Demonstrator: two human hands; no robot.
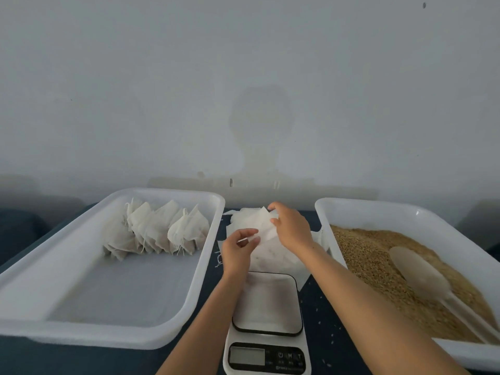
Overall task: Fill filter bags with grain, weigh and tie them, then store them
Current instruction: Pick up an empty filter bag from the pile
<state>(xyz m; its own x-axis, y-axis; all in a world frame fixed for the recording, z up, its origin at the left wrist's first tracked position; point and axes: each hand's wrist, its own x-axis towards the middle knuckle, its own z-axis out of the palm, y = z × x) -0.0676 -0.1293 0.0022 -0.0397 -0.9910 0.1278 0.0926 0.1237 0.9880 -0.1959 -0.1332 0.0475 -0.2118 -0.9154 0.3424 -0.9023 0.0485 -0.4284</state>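
On a dark table before a grey wall, both hands work at the far pile of empty bags [259, 255] beyond the scale [266, 320]. The left hand [238, 251] pinches one bag [263, 226] and the right hand [290, 227] grips its far edge. Best peel just one layer free, then open its mouth before reaching for the scoop [422, 274] in the grain [362, 253] on the right.

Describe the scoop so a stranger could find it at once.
Find the white plastic tray of brown grain on the right. The translucent pale plastic scoop lies on that grain, handle toward the near corner. It is the only tool there.
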